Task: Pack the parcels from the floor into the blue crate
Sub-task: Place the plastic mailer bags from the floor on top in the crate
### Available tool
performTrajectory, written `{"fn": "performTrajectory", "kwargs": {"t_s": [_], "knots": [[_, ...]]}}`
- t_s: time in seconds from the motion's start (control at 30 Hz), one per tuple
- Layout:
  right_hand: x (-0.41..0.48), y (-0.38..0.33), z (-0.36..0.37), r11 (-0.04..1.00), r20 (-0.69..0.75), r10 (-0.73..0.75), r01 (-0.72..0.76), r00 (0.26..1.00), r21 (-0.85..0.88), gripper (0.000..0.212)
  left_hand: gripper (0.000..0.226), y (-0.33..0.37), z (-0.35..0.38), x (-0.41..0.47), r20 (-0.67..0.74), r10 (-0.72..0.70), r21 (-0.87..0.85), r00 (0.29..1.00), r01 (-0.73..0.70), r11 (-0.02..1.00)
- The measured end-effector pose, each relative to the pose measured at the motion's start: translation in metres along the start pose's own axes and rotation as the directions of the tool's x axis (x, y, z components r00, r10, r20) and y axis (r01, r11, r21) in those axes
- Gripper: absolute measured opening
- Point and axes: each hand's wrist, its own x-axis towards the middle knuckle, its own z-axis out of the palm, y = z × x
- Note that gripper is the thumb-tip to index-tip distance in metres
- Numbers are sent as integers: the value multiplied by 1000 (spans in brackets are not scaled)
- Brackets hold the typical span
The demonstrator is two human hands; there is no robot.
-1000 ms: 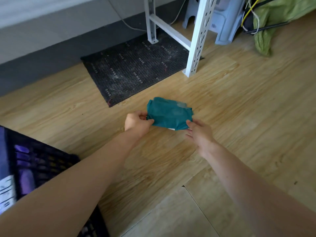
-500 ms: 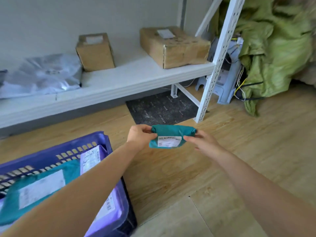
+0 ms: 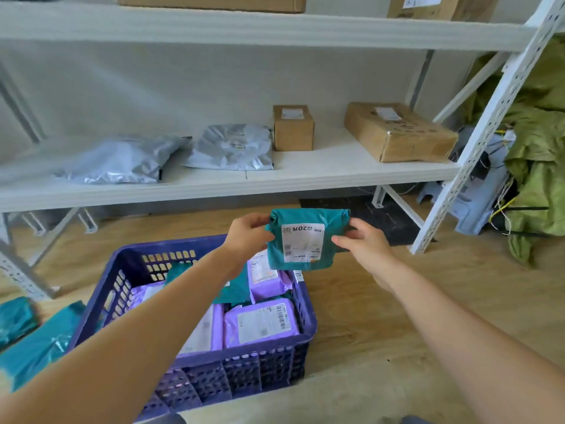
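Teal parcel (image 3: 302, 240) is pinched at both sides by the left hand (image 3: 247, 237) and right hand (image 3: 367, 246). Lay it flat on the purple parcels (image 3: 263, 325) in the crate (image 3: 244, 377) before letting go.

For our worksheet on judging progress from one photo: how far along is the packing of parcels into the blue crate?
Done: several purple parcels already lie in the blue crate. In hand: the left hand and right hand hold a teal parcel in the air by the crate's far right corner. Left: teal parcels lie on the floor beside the crate's left side. Well under way, not finished.
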Motion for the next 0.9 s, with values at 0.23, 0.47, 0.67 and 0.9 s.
{"fn": "performTrajectory", "kwargs": {"t_s": [0.23, 0.47, 0.67, 0.9], "knots": [[-15, -27, 64, 997, 153, -63, 58, 986, 42, 44, 52, -29, -71, -18, -95, -54, -66, 994, 48, 997], [-12, -31, 130, 994, 229, -80, 60, 970, 94, 61, 55, -58, -120, -27, -154, -104, -133, 983, 84, 988], [-15, -31, 178, 991, 145, -103, 89, 984, 105, 39, 49, -76, -147, -26, -211, -154, -204, 965, 111, 973], [-8, -12, 204, 999, 173, -24, 19, 985, 27, 39, 68, -110, -155, -10, -217, -250, -198, 944, 208, 958]]}}
